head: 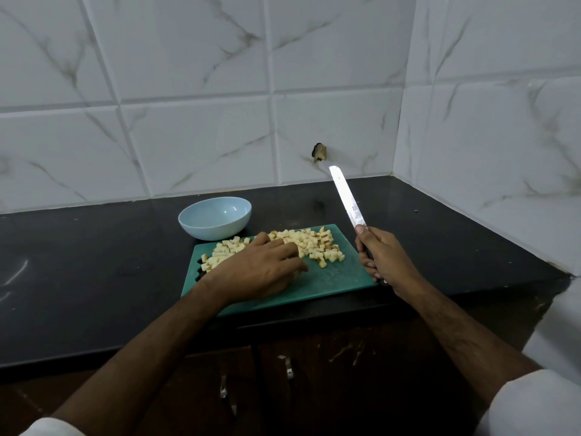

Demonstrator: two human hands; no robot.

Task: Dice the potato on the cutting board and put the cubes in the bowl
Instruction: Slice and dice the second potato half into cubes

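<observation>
A green cutting board (333,278) lies on the black counter with several pale potato cubes (314,243) spread along its far side. My left hand (261,265) rests palm down on the board, fingers spread over the middle of the cubes, hiding some. My right hand (377,256) is at the board's right edge, shut on the handle of a knife (345,196) whose blade points up and away, clear of the board. A light blue bowl (217,229) stands just behind the board's left corner; its inside looks empty.
White marble-look tiles form the back wall and the right side wall (487,121), which closes off the counter corner. A small hole (319,152) marks the back wall. The black counter (94,262) stretches left. Cabinet doors with metal handles (287,369) sit below.
</observation>
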